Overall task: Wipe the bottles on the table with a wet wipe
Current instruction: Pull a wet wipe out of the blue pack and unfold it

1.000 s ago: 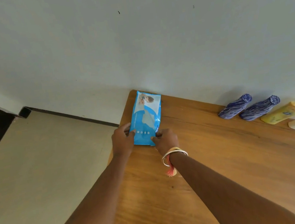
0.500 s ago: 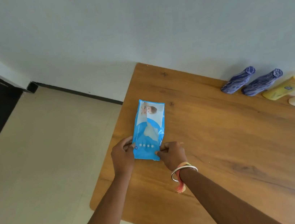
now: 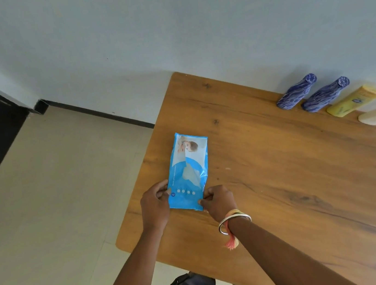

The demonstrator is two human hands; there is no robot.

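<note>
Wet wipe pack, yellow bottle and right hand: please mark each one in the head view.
wet wipe pack (image 3: 187,173): head view, middle of its blue front.
yellow bottle (image 3: 355,100): head view, middle of its body.
right hand (image 3: 219,198): head view, back of the hand, which pinches the pack's near corner.

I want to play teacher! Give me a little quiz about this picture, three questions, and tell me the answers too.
1. True or false: the left hand and the right hand both pinch the near end of the wipe pack.
2. Pick one: on the table, the bottle right beside the two blue bottles is A yellow, B red, C green.
3. Fill the gap: the silver bangle is on the ___ wrist.

Key: 1 true. 2 A, the yellow bottle. 3 right.
</note>
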